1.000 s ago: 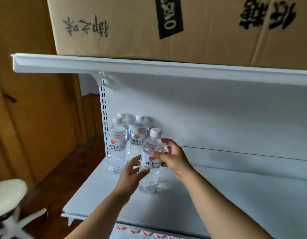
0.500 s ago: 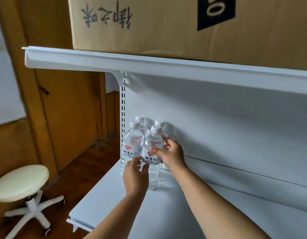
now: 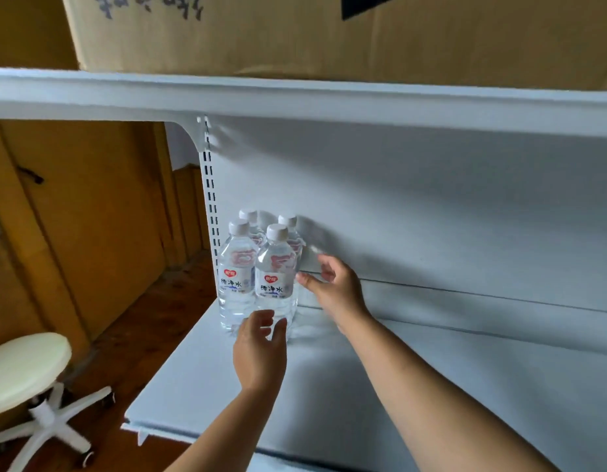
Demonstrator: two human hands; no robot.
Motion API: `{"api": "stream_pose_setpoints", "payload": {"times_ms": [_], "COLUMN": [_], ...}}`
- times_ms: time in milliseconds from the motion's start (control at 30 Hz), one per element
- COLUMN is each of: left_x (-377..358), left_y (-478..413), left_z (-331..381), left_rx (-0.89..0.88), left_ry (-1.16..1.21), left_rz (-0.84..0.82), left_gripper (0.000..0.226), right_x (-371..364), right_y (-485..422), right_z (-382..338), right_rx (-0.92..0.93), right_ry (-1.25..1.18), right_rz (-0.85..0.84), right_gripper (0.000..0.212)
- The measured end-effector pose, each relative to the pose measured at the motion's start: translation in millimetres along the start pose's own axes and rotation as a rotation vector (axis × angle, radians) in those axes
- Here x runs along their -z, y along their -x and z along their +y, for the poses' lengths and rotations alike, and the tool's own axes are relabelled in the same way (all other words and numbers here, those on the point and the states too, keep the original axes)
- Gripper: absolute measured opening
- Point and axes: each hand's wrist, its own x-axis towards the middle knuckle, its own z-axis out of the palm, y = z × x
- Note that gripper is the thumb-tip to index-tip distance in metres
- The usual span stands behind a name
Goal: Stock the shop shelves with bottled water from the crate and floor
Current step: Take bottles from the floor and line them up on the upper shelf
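Four water bottles [image 3: 275, 267] stand bunched on the shelf [image 3: 329, 386], just right of the slotted upright [image 3: 211, 206]. Left hand [image 3: 259, 352] and right hand [image 3: 332, 284] hover near them, each grip spread, holding nothing. Full, they look weighty, thin-walled and smooth; best taken round the labelled waist

four bottles [image 3: 261, 267] block the shelf's [image 3: 431, 386] back-left corner; its right side lies open

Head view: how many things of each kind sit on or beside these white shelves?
Water bottles: 4
Cardboard box: 1
Stool: 1
Total: 6
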Motion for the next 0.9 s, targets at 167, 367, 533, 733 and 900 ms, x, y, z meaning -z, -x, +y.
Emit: {"api": "stream_pose_setpoints", "payload": {"times_ms": [167, 367, 533, 733, 900], "left_x": [-40.1, -103.9, -134.9, -126.0, -131.5], "left_y": [63.4, 201.3, 375.6, 591.7, 692.9], "left_z": [20.7, 73.7, 110.3, 99.5, 60.4], "left_rx": [-0.076, -0.257, -0.356, -0.277, -0.26], "left_ry": [0.079, 0.176, 0.2, 0.136, -0.041], "left_rz": [-0.273, -0.716, -1.081, -1.499, -1.717], "left_gripper": [0.016, 0.016, 0.015, 0.018, 0.024], "right_x": [86.7, 238.0, 360.2, 441.2, 462.2], "right_y": [63.7, 189.4, 355.3, 578.9, 685.5], "right_z": [36.8, 85.3, 108.8, 152.1, 210.8], "right_rx": [-0.174, -0.265, -0.367, -0.618, -0.825], "right_ry": [-0.128, -0.144, -0.161, -0.068, -0.101], "right_rz": [0.208, 0.598, 0.852, 1.124, 1.243], "right_gripper": [0.04, 0.025, 0.023, 0.015, 0.021]}}
